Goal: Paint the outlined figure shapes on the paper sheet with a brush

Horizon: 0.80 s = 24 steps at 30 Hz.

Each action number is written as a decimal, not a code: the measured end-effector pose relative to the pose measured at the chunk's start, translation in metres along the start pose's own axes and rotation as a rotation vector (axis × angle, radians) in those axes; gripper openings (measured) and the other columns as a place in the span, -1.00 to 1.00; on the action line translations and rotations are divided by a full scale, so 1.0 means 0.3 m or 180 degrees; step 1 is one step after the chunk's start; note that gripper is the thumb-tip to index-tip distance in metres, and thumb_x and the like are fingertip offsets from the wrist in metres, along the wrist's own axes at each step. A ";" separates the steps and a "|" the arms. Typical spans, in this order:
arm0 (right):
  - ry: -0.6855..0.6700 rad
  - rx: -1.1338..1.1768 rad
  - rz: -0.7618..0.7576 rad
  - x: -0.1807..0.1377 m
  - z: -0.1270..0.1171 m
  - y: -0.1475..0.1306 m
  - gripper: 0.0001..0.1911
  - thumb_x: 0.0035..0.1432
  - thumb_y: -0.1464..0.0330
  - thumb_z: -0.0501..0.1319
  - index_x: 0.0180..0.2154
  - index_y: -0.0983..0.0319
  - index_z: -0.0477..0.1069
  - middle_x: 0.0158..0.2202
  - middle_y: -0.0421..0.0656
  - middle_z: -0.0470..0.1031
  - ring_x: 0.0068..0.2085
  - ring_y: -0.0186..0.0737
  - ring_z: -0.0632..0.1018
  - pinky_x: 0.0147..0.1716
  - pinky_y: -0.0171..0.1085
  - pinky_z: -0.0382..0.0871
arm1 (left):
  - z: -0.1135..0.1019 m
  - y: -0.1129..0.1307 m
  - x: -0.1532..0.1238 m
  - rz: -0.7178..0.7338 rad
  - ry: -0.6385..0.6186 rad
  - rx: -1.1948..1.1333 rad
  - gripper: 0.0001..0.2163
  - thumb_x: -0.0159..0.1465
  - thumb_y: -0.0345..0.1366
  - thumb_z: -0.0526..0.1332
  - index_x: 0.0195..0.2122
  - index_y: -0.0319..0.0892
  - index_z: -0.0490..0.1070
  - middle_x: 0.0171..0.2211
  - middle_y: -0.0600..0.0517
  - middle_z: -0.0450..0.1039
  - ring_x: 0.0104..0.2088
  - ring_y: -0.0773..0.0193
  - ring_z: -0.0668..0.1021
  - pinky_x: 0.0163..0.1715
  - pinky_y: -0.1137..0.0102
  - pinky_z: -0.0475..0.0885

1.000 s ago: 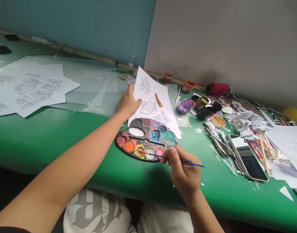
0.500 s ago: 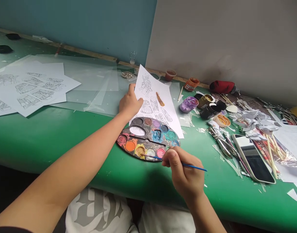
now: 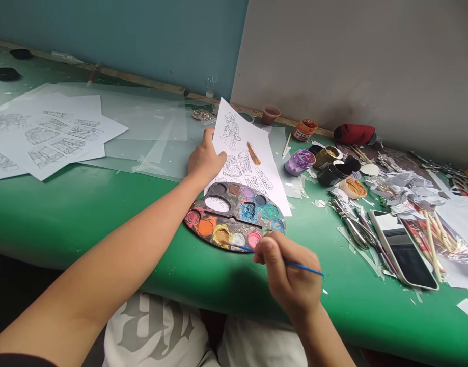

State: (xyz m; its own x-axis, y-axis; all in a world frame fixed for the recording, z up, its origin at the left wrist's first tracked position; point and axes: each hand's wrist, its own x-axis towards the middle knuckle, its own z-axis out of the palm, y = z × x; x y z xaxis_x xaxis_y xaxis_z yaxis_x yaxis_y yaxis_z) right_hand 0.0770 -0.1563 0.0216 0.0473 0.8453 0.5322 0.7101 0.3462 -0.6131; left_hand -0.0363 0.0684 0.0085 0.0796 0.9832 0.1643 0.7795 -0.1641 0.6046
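My right hand (image 3: pixel 291 280) is closed round a thin blue paintbrush (image 3: pixel 306 268). The brush tip rests in the gold well at the near edge of an oval paint palette (image 3: pixel 234 214) with several coloured wells. My left hand (image 3: pixel 205 160) lies with fingers curled on the left edge of a white sheet of line drawings (image 3: pixel 249 158), pressing it to the green table (image 3: pixel 104 214). One drawing on the sheet is painted brown. The palette overlaps the sheet's near end.
Small paint pots (image 3: pixel 300 162) stand right of the sheet, some open. Further right lie scissors (image 3: pixel 352 224), a phone (image 3: pixel 402 247), wooden sticks and paper scraps. More drawing sheets (image 3: pixel 54 132) and clear plastic film (image 3: pixel 149 127) lie at the left. A wall runs behind.
The brush tip stays in the gold well while my right hand shifts slightly down. The view has drifted a little; my left hand stays on the sheet.
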 end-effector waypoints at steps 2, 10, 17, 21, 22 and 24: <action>0.0138 -0.0083 0.0102 0.003 -0.002 -0.002 -0.61 0.39 0.42 0.03 -0.53 0.20 0.33 -0.63 -0.26 0.39 -0.60 -0.41 0.41 -0.56 -0.40 0.24 | 0.002 -0.001 0.001 0.0017 -0.0001 0.0009 -0.52 0.26 -0.30 0.18 0.21 0.01 0.17 0.00 -0.06 0.54 -0.01 -0.05 0.58 -0.05 0.13 0.51; 0.0176 -0.0118 -0.0117 0.014 0.000 -0.002 -0.60 0.40 0.40 0.01 -0.53 0.20 0.30 -0.63 -0.24 0.38 -0.60 -0.39 0.41 -0.55 -0.37 0.23 | 0.001 -0.004 0.002 0.0021 0.0005 -0.0011 -0.51 0.26 -0.32 0.18 0.22 0.00 0.16 0.00 -0.06 0.54 -0.01 -0.05 0.58 -0.04 0.12 0.51; 0.0143 -0.0115 0.0025 0.010 -0.001 0.004 -0.58 0.41 0.38 0.01 -0.54 0.19 0.31 -0.64 -0.26 0.37 -0.61 -0.40 0.39 -0.57 -0.38 0.23 | 0.005 -0.007 0.003 0.0059 0.0028 -0.0048 -0.51 0.26 -0.32 0.19 0.21 0.02 0.18 0.00 -0.05 0.54 0.00 -0.05 0.58 -0.05 0.12 0.51; 0.0028 0.0005 -0.0073 0.001 0.006 0.005 -0.58 0.41 0.36 0.00 -0.53 0.19 0.30 -0.62 -0.25 0.38 -0.59 -0.38 0.41 -0.55 -0.36 0.24 | 0.004 -0.006 0.004 0.0037 -0.0005 0.0001 -0.51 0.26 -0.31 0.19 0.22 0.01 0.17 -0.01 -0.05 0.54 0.00 -0.05 0.58 -0.04 0.13 0.51; 0.0073 -0.0004 -0.0039 -0.001 0.008 0.006 -0.59 0.41 0.36 0.01 -0.53 0.19 0.30 -0.63 -0.26 0.38 -0.59 -0.39 0.40 -0.55 -0.37 0.24 | 0.003 -0.005 0.004 0.0032 -0.0015 0.0010 -0.51 0.27 -0.31 0.19 0.22 0.01 0.16 -0.01 -0.05 0.54 0.01 -0.05 0.58 -0.04 0.13 0.51; 0.0239 -0.0032 0.0033 -0.005 0.010 0.006 -0.60 0.41 0.37 0.02 -0.52 0.19 0.31 -0.63 -0.26 0.37 -0.60 -0.39 0.39 -0.56 -0.37 0.24 | 0.003 -0.004 0.004 0.0035 -0.0029 0.0019 -0.51 0.26 -0.31 0.19 0.22 0.02 0.16 -0.02 -0.04 0.54 0.01 -0.04 0.58 -0.02 0.13 0.51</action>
State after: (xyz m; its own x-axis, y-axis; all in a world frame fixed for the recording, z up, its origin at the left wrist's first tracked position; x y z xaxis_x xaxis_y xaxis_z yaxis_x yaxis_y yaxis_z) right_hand 0.0760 -0.1557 0.0179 0.1070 0.8158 0.5683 0.7163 0.3332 -0.6131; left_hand -0.0366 0.0699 0.0073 0.0938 0.9820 0.1637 0.7823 -0.1744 0.5980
